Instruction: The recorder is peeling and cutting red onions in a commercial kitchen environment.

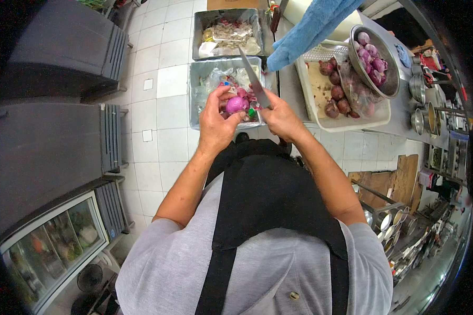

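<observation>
My left hand (pixel 219 118) is closed around a red onion (pixel 237 104) whose bright purple layers show. In my right hand (pixel 280 118) is a kitchen knife (pixel 254 78), its blade pointing up and away, just right of the onion. Both hands are above a lined waste bin (pixel 194 98) holding onion skins and plastic bags. To the right, a white plastic crate (pixel 317 125) contains several unpeeled red onions (pixel 337 93) and a clear plastic bag (pixel 356 86) with more in it. A metal bowl (pixel 394 87) of peeled onions (pixel 372 59) rests on the crate's right side.
A second waste bin (pixel 197 35) stands beyond the first. A blue cloth (pixel 311 35) hangs over the steel counter (pixel 291 94). Dark refrigeration cabinets (pixel 47 134) line the left, and a glass-fronted one (pixel 55 248) is at lower left. Metal pans (pixel 418 120) sit at right.
</observation>
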Demonstrator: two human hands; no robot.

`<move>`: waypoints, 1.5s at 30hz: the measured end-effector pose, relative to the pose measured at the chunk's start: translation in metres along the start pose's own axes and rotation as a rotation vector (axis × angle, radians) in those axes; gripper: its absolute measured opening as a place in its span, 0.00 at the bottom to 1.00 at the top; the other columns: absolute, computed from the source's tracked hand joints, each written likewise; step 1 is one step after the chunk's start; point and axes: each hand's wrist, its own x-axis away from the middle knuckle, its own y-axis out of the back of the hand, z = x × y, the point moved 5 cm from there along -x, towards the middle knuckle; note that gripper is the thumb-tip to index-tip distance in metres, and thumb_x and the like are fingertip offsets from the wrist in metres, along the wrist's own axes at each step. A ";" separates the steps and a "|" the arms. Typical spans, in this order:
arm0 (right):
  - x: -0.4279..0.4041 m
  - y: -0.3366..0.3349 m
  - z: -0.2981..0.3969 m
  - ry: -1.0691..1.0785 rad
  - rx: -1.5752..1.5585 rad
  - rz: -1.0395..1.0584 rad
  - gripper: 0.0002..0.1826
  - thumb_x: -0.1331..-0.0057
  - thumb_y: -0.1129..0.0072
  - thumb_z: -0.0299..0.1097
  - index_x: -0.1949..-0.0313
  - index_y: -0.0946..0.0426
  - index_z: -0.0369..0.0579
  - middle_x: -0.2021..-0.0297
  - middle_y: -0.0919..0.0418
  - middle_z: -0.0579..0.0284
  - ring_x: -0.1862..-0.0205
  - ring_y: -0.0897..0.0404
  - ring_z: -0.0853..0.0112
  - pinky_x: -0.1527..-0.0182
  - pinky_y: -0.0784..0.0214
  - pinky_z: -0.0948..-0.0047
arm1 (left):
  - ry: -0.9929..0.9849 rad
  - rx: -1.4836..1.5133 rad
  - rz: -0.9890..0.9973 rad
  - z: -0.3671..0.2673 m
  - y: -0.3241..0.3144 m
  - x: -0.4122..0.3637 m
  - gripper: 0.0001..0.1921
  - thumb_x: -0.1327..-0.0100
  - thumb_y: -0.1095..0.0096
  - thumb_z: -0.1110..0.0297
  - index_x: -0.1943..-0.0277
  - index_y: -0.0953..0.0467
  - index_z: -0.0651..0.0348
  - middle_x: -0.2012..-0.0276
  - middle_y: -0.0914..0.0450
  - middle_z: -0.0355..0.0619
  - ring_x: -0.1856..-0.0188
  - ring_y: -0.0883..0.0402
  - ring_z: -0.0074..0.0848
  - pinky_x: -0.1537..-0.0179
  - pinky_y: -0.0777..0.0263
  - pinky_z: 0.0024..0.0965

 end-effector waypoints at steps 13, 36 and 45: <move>0.014 -0.008 0.026 0.015 0.143 0.150 0.38 0.38 0.53 0.22 0.26 0.37 0.48 0.35 0.26 0.41 0.32 0.27 0.56 0.30 0.39 0.65 | 0.064 0.317 0.033 0.025 0.005 0.000 0.13 0.38 0.32 0.83 0.52 0.23 0.64 0.48 0.19 0.48 0.52 0.17 0.29 0.53 0.19 0.32; 0.017 -0.012 0.031 0.216 0.613 0.009 0.48 0.41 0.44 0.24 0.21 0.51 0.56 0.72 0.18 0.32 0.68 0.18 0.37 0.62 0.28 0.39 | 0.198 0.715 -0.063 0.035 0.006 -0.010 0.25 0.37 0.36 0.83 0.36 0.31 0.69 0.47 0.20 0.49 0.49 0.18 0.26 0.48 0.20 0.29; 0.016 -0.016 0.027 0.240 0.695 0.033 0.48 0.43 0.45 0.22 0.22 0.47 0.64 0.72 0.18 0.35 0.69 0.17 0.38 0.62 0.26 0.41 | 0.259 0.683 0.003 0.037 0.004 -0.010 0.27 0.37 0.36 0.82 0.35 0.29 0.69 0.48 0.18 0.49 0.55 0.15 0.27 0.52 0.19 0.29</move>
